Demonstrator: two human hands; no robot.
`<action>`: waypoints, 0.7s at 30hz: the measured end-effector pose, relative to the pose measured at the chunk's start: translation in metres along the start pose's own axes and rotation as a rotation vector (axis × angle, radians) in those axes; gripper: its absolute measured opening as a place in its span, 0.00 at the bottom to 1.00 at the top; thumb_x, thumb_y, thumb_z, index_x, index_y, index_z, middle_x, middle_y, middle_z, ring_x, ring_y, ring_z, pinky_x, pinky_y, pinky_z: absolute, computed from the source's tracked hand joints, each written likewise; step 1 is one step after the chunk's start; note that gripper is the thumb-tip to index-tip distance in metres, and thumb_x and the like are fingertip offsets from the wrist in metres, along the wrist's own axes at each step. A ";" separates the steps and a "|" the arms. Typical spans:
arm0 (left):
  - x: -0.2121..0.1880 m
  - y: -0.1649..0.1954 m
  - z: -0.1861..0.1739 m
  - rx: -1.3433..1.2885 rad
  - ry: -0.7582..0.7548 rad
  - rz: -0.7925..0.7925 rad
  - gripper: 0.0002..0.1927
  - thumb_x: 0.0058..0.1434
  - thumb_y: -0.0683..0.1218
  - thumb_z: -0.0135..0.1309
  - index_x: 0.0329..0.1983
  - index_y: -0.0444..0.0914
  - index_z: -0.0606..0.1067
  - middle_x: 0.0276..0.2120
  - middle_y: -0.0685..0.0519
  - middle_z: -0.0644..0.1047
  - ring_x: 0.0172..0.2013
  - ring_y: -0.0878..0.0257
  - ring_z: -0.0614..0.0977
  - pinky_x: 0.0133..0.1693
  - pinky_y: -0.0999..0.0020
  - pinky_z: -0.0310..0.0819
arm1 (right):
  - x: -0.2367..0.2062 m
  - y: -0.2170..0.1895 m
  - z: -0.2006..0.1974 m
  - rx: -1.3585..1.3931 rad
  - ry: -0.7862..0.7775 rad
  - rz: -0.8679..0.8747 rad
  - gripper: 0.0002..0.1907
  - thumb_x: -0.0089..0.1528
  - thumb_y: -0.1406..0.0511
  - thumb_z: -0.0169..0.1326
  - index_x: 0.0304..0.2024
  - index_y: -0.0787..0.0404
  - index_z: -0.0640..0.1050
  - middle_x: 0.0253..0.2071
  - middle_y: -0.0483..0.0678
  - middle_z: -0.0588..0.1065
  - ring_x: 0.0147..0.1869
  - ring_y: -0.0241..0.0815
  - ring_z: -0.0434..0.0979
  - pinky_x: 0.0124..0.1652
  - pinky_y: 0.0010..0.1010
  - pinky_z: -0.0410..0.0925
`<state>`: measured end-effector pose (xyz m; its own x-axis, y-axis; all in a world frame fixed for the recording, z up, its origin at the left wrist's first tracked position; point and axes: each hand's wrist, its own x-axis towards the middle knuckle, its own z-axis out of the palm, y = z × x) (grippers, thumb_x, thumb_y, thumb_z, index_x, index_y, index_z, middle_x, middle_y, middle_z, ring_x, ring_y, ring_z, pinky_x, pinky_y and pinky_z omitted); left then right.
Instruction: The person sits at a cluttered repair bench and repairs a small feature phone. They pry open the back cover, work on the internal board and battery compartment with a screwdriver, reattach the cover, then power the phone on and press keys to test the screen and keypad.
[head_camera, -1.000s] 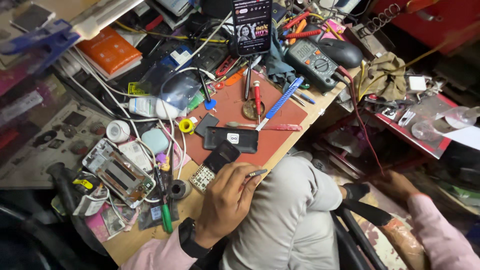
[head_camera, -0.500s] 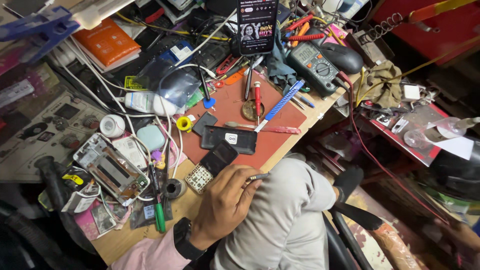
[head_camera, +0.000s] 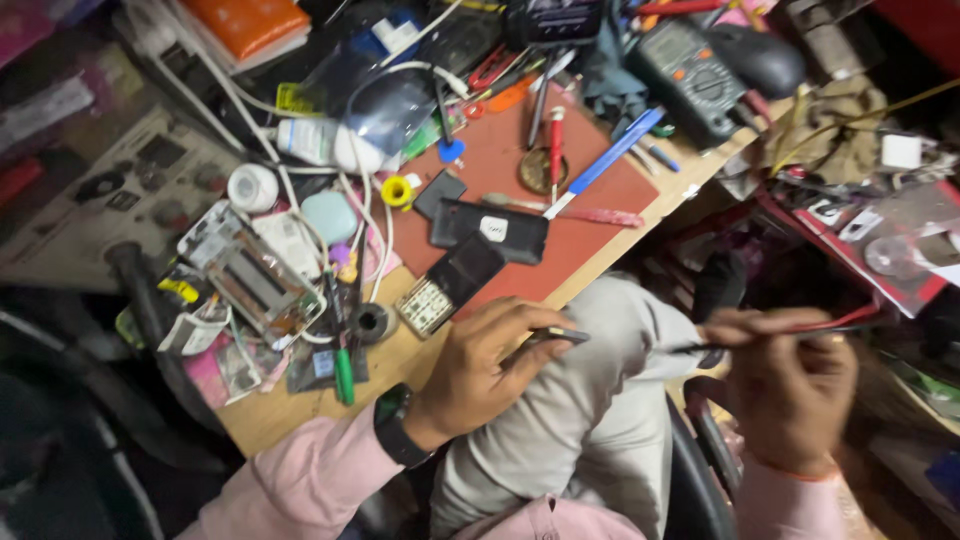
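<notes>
Two hands work just off the front edge of a cluttered wooden workbench (head_camera: 300, 415), above the person's grey-trousered lap. The left hand (head_camera: 480, 365), a dark watch (head_camera: 400, 438) on its wrist, is closed in a pinch on a small dark flat part (head_camera: 560, 335) held between thumb and fingertips, right beside the bench edge. The right hand (head_camera: 785, 385) is curled around a thin dark tool (head_camera: 700, 347) whose tip points toward that part — the two ends near each other but apart; a red wire (head_camera: 840, 318) runs across this hand's fingers.

On the bench a red work mat (head_camera: 590, 235) carries a black phone back cover (head_camera: 490, 230), a dark phone body (head_camera: 465, 268) and a blue pen (head_camera: 605, 160). A small keypad (head_camera: 425, 305) lies at the mat's near corner, close to the left hand. Further left sit an opened phone frame (head_camera: 250, 275) and a green-handled screwdriver (head_camera: 342, 365) — a multimeter (head_camera: 690, 75) lies at the far side.
</notes>
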<state>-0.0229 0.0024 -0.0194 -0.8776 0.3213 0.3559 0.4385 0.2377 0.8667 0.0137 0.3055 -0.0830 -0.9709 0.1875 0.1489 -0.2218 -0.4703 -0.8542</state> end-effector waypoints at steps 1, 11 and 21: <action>0.000 0.000 0.000 -0.013 0.005 0.018 0.08 0.64 0.41 0.63 0.46 0.37 0.78 0.44 0.51 0.81 0.47 0.56 0.84 0.48 0.66 0.78 | 0.001 0.008 0.026 -0.066 -0.006 -0.047 0.04 0.73 0.71 0.56 0.47 0.69 0.78 0.43 0.61 0.80 0.46 0.50 0.81 0.54 0.39 0.73; -0.002 0.011 -0.003 -0.157 -0.047 0.029 0.08 0.65 0.42 0.64 0.44 0.37 0.79 0.52 0.52 0.79 0.49 0.62 0.84 0.50 0.70 0.80 | 0.027 -0.007 0.121 -0.753 -0.208 -0.570 0.08 0.63 0.72 0.64 0.43 0.68 0.79 0.38 0.51 0.80 0.44 0.45 0.81 0.47 0.30 0.72; -0.002 0.001 0.008 -0.110 -0.156 0.141 0.09 0.60 0.42 0.67 0.44 0.42 0.83 0.48 0.56 0.80 0.49 0.60 0.84 0.53 0.67 0.79 | 0.026 -0.023 0.127 -0.854 -0.361 -0.595 0.09 0.60 0.69 0.62 0.40 0.68 0.78 0.36 0.49 0.79 0.41 0.46 0.81 0.46 0.35 0.71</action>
<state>-0.0193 0.0091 -0.0215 -0.7646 0.4843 0.4252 0.5233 0.0813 0.8483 -0.0182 0.2117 0.0044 -0.7297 -0.1423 0.6688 -0.6626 0.3884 -0.6404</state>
